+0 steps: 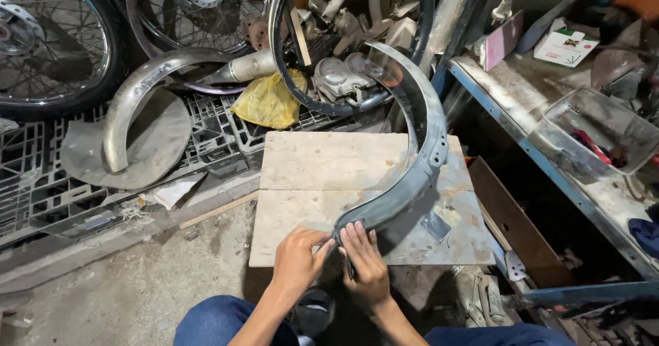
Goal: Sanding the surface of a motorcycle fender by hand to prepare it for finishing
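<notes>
A long curved grey metal mudguard (420,160) arches up from a flat wooden board (329,181) on the floor. Its near end rests at the board's front edge. My left hand (296,258) and my right hand (364,263) both grip that near end, fingers wrapped over the metal, side by side. My knees in blue trousers show at the bottom of the head view.
A second curved mudguard (134,99) lies on black plastic crates (213,130) at left, with spoked wheels (55,44) behind. A yellow bag (269,102) and engine parts are beyond the board. A blue-framed shelf (549,154) with a clear tray (597,130) stands at right.
</notes>
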